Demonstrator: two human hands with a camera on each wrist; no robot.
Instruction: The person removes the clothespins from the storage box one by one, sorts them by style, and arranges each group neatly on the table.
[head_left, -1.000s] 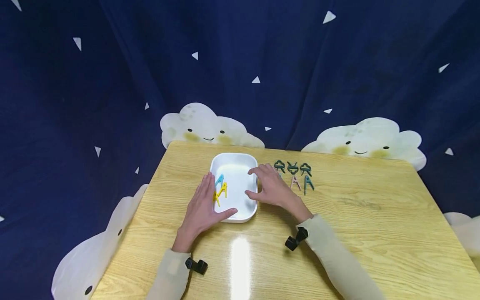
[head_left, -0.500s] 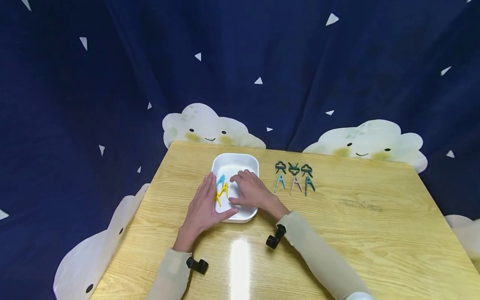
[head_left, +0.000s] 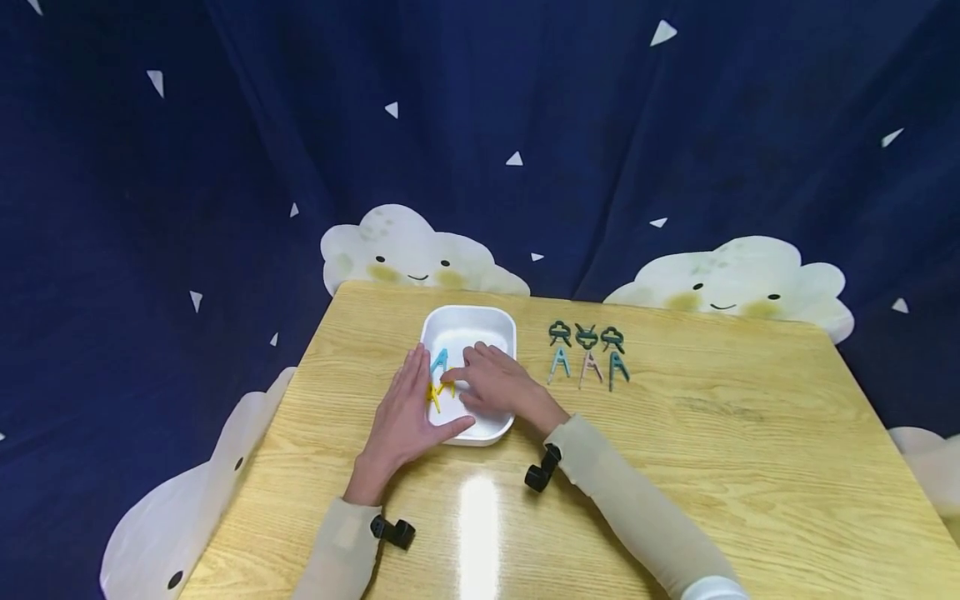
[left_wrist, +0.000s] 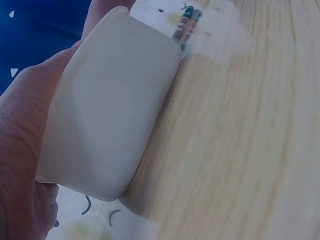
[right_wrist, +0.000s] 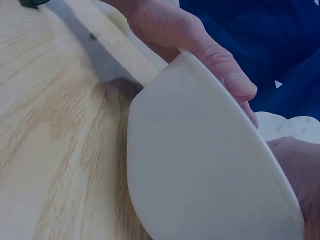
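Lying straight-fingered, left hand (head_left: 405, 410) touches one tray (head_left: 487, 327); half-spread right hand (head_left: 498, 382) touches one of two yellow clips (head_left: 452, 389).

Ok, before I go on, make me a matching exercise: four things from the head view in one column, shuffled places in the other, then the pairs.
Things:
1. Bare left hand
2. Bare right hand
3. Pink A-shaped plastic clip
4. Dark teal A-shaped plastic clip

Places:
A. Right end of the row of A-shaped clips on the light wooden table
B. Over the white rounded-rectangular tray, a finger out toward the yellow A-shaped plastic clips
C. Middle of that same row
D. At the tray's left side

Pairs: 1-D, 2-B, 3-C, 4-A
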